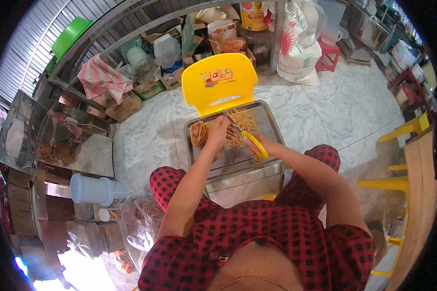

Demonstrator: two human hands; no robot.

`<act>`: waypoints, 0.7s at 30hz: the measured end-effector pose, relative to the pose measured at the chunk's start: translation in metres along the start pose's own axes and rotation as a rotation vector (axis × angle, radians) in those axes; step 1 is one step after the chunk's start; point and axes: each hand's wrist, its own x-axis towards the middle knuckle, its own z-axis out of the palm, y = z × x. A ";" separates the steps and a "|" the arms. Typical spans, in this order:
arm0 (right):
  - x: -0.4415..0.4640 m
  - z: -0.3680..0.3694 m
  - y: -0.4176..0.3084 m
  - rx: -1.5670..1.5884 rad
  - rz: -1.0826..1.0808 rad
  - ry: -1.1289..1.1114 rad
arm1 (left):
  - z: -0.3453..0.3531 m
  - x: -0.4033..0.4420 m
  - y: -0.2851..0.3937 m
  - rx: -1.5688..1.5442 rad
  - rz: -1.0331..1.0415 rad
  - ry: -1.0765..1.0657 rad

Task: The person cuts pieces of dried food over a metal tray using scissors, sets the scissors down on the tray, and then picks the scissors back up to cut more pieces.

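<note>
My right hand (256,145) is closed around the yellow handles of a pair of scissors (250,137), whose blades point up and left beside my other hand. My left hand (219,130) is closed over the tray; what its fingers pinch is too small to make out. Thin tan strips (246,120) lie in a loose pile just beyond both hands. To the left of my left hand sits a bundle of brown-orange strips (199,134). All of this lies on a rectangular metal tray (274,127).
Behind the tray stands a yellow chair back (220,80). A white printed sack (298,43) and a red stool (327,56) are at the back right. Pale blue buckets (90,188) stand at the left. Yellow chairs (388,183) line the wooden table (420,194) on the right.
</note>
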 end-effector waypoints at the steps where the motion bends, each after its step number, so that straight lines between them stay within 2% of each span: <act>1: 0.000 0.001 0.001 0.003 0.000 0.001 | 0.000 0.000 0.000 0.000 -0.026 0.006; 9: 0.002 0.003 0.011 0.052 0.017 0.021 | 0.000 0.002 -0.005 -0.017 -0.076 0.000; 13: -0.006 0.002 -0.006 -0.003 0.022 0.035 | -0.002 0.003 -0.002 -0.025 -0.027 0.016; 15: -0.006 0.002 -0.009 0.071 0.025 -0.011 | -0.010 0.005 0.001 -0.036 0.001 0.029; 17: 0.000 0.001 -0.001 0.052 0.000 -0.027 | -0.019 0.010 0.001 -0.020 0.056 0.117; 21: -0.004 0.003 -0.004 -0.004 -0.040 -0.063 | -0.017 0.006 0.009 -0.061 0.085 0.161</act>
